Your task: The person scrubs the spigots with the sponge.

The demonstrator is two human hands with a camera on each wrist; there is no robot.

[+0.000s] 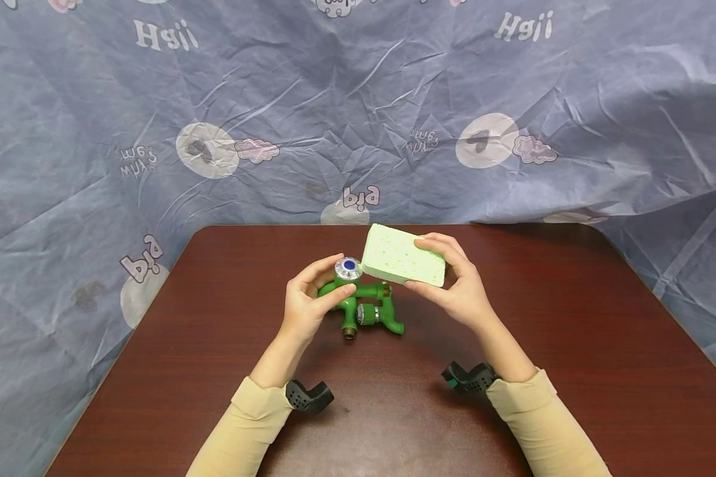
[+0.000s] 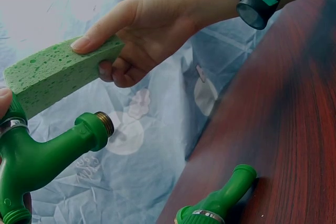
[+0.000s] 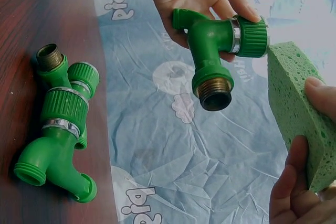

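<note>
My left hand (image 1: 304, 303) grips a green plastic tap (image 3: 210, 43) by its ribbed knob, lifted above the table. The knob's chrome cap has a blue centre (image 1: 349, 265), and a brass threaded end shows in the right wrist view. My right hand (image 1: 467, 291) pinches a pale green sponge (image 1: 401, 255) between thumb and fingers. The sponge's near edge meets the knob of the held tap, or sits right beside it. Beneath the hands, more green taps (image 1: 388, 317) lie close together on the table, partly hidden by the held one.
The dark red-brown wooden table (image 1: 215, 371) stretches around the hands. Behind it hangs a wrinkled blue-grey printed cloth (image 1: 334, 119). Each wrist wears a black camera mount (image 1: 310, 397).
</note>
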